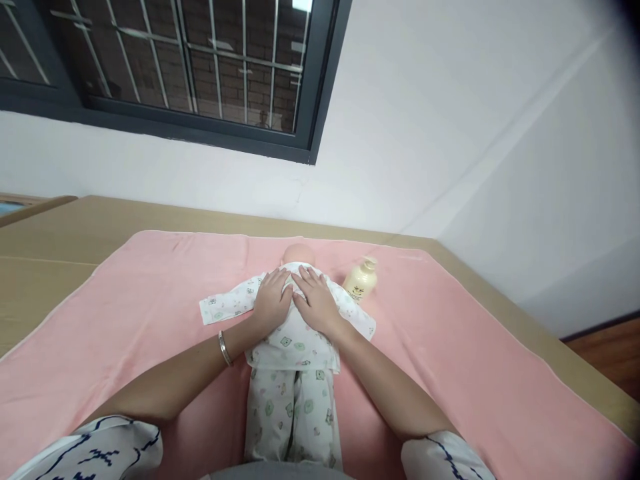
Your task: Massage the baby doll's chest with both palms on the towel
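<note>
A baby doll lies stretched out on the pink blanket, its bald round head (299, 254) at the far end. It wears a white printed top (295, 347) with long sleeves spread to both sides, and matching trousers (270, 413). Flat on the upper part of the top, left of its middle, rests my left hand (273, 297), fingers stretched toward the head. My right hand (315, 300) lies flat beside it, thumbs close together. Neither hand grips anything. Just beyond the doll's right-hand sleeve is a cream-coloured bottle (361, 279), tilted or lying on the blanket.
The pink blanket (425, 353) covers most of a wooden surface (55, 233). Behind it rises a white wall (400, 120) with a dark-framed, barred window (200, 60) at upper left. A brown wooden piece (610, 350) shows at the right edge.
</note>
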Available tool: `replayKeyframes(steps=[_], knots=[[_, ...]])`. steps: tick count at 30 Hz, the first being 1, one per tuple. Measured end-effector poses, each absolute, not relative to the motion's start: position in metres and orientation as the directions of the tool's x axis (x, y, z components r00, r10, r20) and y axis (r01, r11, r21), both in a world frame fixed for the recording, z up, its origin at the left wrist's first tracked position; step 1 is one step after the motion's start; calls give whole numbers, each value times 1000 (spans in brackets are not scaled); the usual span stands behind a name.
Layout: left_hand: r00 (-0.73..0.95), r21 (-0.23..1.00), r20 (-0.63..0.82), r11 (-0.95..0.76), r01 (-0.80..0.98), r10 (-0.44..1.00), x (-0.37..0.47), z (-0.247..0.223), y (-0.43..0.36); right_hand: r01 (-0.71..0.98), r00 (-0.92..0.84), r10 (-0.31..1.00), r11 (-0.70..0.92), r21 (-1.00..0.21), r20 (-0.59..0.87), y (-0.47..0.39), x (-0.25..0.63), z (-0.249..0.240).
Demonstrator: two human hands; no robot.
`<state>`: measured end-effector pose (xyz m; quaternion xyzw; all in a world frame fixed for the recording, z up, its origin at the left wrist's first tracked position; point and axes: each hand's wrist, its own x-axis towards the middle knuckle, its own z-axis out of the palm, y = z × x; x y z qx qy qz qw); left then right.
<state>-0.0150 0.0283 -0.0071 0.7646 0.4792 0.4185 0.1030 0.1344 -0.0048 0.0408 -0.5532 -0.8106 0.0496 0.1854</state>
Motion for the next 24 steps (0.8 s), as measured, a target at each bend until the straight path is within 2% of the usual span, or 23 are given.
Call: replayKeyframes(steps=[4, 8, 10, 12, 15, 18, 19, 21, 24], knots=[[187, 570, 549, -528, 630, 815, -17, -9, 28, 947, -183, 943, 245, -207, 278, -24, 116, 34], [186, 574, 562, -542, 614, 806, -18, -11, 28, 910, -334, 890, 390, -139, 311, -31, 111, 33], [180, 576, 566, -542, 612, 805, -18, -12, 28, 871, -404, 869, 461, -168, 286, -20, 121, 37], [180, 576, 565, -541, 612, 805, -17, -12, 29, 858, -408, 876, 465, -220, 258, -6, 134, 41], [187, 575, 560, -541, 614, 807, -17, -12, 28, 913, -263, 936, 320, -254, 234, 7, 145, 43], [185, 576, 555, -535, 618, 811, -17, -12, 28, 959, -138, 957, 193, -206, 254, -4, 136, 39], [185, 574, 553, -533, 622, 812, -17, -12, 28, 962, -147, 952, 201, -184, 270, -10, 130, 37], [194, 562, 549, -530, 634, 813, -17, -12, 28, 937, -260, 920, 314, -155, 293, -21, 120, 34], [215, 531, 529, -518, 670, 821, -16, -9, 26, 862, -399, 869, 464, -204, 293, -21, 121, 36]])
